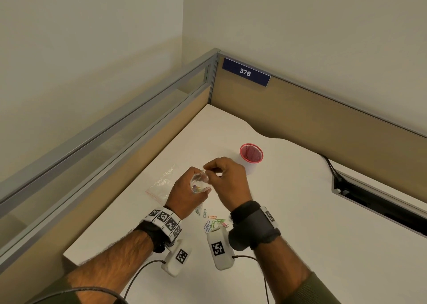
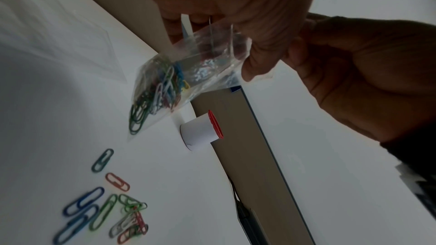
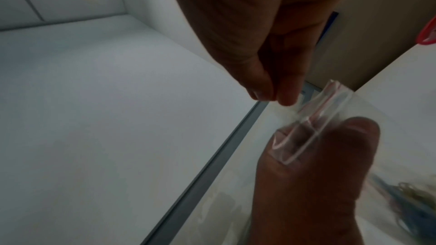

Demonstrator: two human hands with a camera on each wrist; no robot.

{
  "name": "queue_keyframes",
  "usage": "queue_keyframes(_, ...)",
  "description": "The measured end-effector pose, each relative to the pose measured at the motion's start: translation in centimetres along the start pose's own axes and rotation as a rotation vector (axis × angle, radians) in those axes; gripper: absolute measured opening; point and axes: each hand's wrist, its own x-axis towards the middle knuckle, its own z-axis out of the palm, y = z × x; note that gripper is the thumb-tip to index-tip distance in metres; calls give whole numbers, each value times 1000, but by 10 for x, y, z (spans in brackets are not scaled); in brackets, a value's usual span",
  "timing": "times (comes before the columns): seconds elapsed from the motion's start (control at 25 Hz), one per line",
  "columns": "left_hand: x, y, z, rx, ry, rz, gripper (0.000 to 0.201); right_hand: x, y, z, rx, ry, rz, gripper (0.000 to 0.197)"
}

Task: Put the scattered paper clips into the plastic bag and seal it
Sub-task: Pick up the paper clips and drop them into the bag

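Loose paper clips (image 1: 213,222) left on desk (image 1: 300,211); filling step, mid-way. Left hand (image 1: 184,192) grasping plastic bag (image 2: 188,74) open; right hand (image 1: 227,181) pinching, seemingly, a clip at its mouth. Next: drop in, fetch another.

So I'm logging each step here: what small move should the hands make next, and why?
Probably lower the right hand to pick up another of the loose paper clips. The left hand holds the plastic bag open with clips already inside, several still lie on the desk, and the right fingers seem empty at its mouth, so sealing looks premature.
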Motion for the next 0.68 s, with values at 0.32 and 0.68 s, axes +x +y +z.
queue_keyframes(0.32, -2, -7, -5, -29, 26, -20, 36, 6, 95, 16, -357, -119, 187, 17)
queue_keyframes(0.68, 2, -9, -8, -48, 34, -27, 37, -33, 138, 70, -598, -609, -66, 33)
